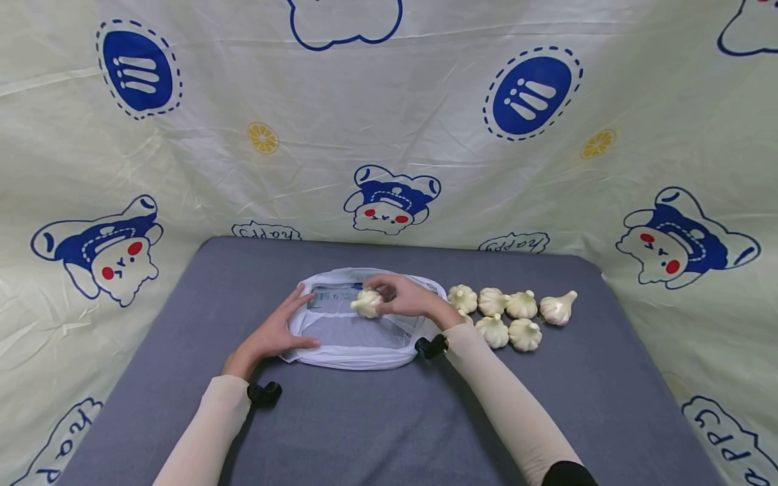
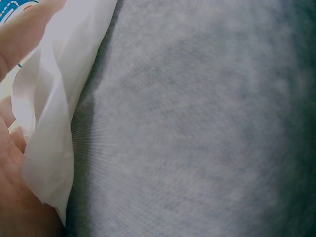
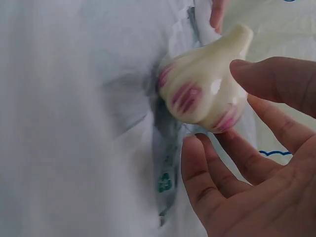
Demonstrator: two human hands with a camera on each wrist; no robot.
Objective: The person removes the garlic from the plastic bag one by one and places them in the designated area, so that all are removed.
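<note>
A white plastic bag [image 1: 365, 358] lies on the grey table with its mouth spread wide. At its left rim is my left hand [image 1: 276, 331], fingers and thumb stretched apart against the film. In the left wrist view, the bag's film [image 2: 54, 113] hides part of that hand. My right hand [image 1: 404, 297] pinches a garlic bulb [image 1: 367, 304] between thumb and fingers above the bag's mouth. Up close, the garlic bulb [image 3: 202, 89] is cream with purple streaks, its stem pointing away from the palm.
Several more garlic bulbs [image 1: 494, 331] sit in loose rows just right of the bag, partly behind the right forearm. One bulb [image 1: 558, 308] stands farthest right. A patterned white curtain [image 1: 304, 189] hangs behind the table [image 1: 365, 432].
</note>
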